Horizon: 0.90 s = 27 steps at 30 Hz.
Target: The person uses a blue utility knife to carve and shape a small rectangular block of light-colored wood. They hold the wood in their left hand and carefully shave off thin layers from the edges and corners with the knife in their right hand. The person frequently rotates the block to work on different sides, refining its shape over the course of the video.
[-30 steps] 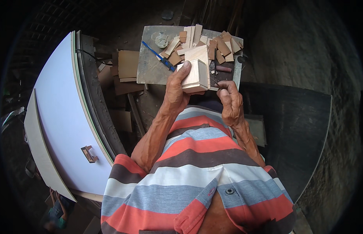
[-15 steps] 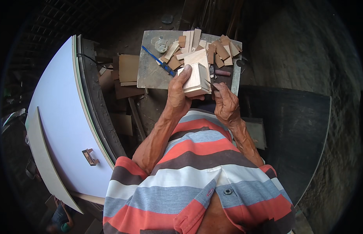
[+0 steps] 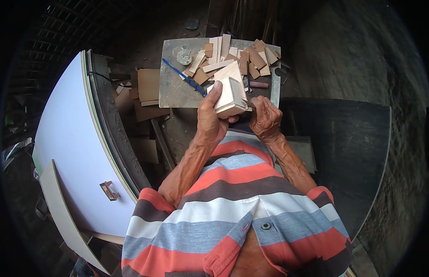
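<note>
Thumb on top and fingers beneath, my left hand (image 3: 209, 116) is closed around a small pale wooden box (image 3: 227, 93). The box is tilted, with a framed face turned toward the right. My right hand (image 3: 267, 119) is closed on a thin dark blade (image 3: 248, 104), most of which the fingers hide. The blade's tip meets the box's lower right edge. Just beyond the box lies a work board (image 3: 175, 94), bearing a heap of wood offcuts (image 3: 257, 57). A long slim blue tool (image 3: 191, 83) rests on the board beside my left hand.
A tool with a reddish handle (image 3: 259, 85) lies beyond my right hand. A crumpled translucent lump (image 3: 184, 56) sits on the board's far left. A large white panel (image 3: 80, 138) stands at left, with a small brown bracket-like piece (image 3: 109, 190) on it. A dark panel (image 3: 343, 138) is at right.
The view has shifted slightly. The box has turned a little in my left hand, and the blade in my right hand has moved lower along its right edge.
</note>
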Available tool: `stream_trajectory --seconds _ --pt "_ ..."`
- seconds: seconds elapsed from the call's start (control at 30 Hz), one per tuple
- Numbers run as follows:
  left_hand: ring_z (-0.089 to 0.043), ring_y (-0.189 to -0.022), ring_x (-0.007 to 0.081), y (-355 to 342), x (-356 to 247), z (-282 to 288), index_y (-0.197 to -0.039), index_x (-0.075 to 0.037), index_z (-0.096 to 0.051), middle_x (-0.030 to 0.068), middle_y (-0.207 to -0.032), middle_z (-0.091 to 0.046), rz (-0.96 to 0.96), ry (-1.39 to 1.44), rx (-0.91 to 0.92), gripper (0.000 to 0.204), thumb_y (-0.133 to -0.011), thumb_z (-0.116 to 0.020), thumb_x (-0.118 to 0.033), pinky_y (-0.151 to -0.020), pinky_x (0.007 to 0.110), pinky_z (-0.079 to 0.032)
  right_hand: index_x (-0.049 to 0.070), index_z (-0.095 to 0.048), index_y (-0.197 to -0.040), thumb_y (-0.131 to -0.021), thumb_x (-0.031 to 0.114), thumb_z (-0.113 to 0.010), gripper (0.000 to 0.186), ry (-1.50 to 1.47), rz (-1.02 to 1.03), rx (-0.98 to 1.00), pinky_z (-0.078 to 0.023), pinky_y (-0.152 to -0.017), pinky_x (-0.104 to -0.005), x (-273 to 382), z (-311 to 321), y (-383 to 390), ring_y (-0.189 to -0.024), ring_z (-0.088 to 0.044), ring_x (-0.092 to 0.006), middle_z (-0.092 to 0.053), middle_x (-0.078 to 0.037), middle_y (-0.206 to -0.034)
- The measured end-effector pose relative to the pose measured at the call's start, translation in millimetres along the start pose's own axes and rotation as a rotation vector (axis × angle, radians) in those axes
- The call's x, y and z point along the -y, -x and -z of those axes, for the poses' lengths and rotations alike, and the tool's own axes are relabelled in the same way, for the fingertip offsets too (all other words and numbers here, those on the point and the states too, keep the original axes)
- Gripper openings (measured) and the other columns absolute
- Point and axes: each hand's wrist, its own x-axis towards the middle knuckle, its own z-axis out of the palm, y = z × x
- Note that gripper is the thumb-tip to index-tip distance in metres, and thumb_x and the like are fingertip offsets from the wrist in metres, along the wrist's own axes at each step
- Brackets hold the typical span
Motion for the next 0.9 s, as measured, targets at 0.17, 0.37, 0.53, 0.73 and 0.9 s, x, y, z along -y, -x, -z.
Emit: stream_trajectory --seconds 0.17,0.37,0.53,0.73,0.9 --pt "-0.065 -0.067 0.0186 2.7 13.4 5.5 -0.116 -0.004 -0.053 0.0109 -0.09 -0.065 0.025 -0.005 -0.068 0.045 -0.096 -0.049 -0.043 -0.04 0.023 -0.041 0.0 -0.054 -0.093 -0.062 -0.004 -0.057 0.032 -0.013 0.03 -0.054 -0.048 -0.056 -0.0395 -7.2 -8.1 9.9 -0.067 -0.058 -0.0327 -0.054 -0.014 -0.077" --pt "-0.064 -0.064 0.0189 7.3 2.3 0.0 -0.113 -0.004 -0.055 0.01 -0.087 -0.065 0.009 0.043 -0.071 0.046 -0.096 -0.047 -0.046 -0.038 0.023 -0.038 -0.002 -0.055 -0.099 -0.084 -0.001 -0.055 0.015 -0.264 -0.277 0.17 -0.049 -0.057 -0.0384 -11.1 11.4 37.9 -0.066 -0.061 -0.0347 -0.059 -0.015 -0.075" --pt "-0.064 -0.065 0.0171 6.3 6.4 -2.0 -0.111 -0.004 -0.056 0.0095 -0.086 -0.065 -0.034 -0.07 -0.046 0.046 -0.096 -0.046 -0.047 -0.039 0.023 -0.04 -0.003 -0.055 -0.108 -0.092 0.005 -0.052 0.018 -0.287 -0.281 0.078 -0.051 -0.062 -0.0361 18.7 36.8 3.0 -0.072 -0.065 -0.0346 -0.064 -0.018 -0.083" --pt "-0.065 -0.067 0.0157 4.0 6.2 -5.0 -0.112 -0.004 -0.055 0.0089 -0.087 -0.065 -0.069 -0.078 -0.045 0.045 -0.096 -0.048 -0.046 -0.041 0.024 -0.042 -0.003 -0.054 -0.099 -0.086 -0.003 -0.056 0.014 -0.158 -0.053 0.047 -0.049 -0.059 -0.0395 18.0 29.1 -9.7 -0.069 -0.062 -0.0345 -0.059 -0.017 -0.077" --pt "-0.064 -0.068 0.0154 4.9 9.9 -1.8 -0.113 -0.005 -0.055 0.008 -0.088 -0.065 -0.089 -0.106 -0.009 0.045 -0.096 -0.048 -0.046 -0.044 0.024 -0.042 -0.002 -0.053 -0.097 -0.075 -0.007 -0.058 0.023 -0.14 -0.013 0.036 -0.049 -0.058 -0.0397 15.8 20.1 -8.8 -0.069 -0.06 -0.0332 -0.054 -0.015 -0.076"
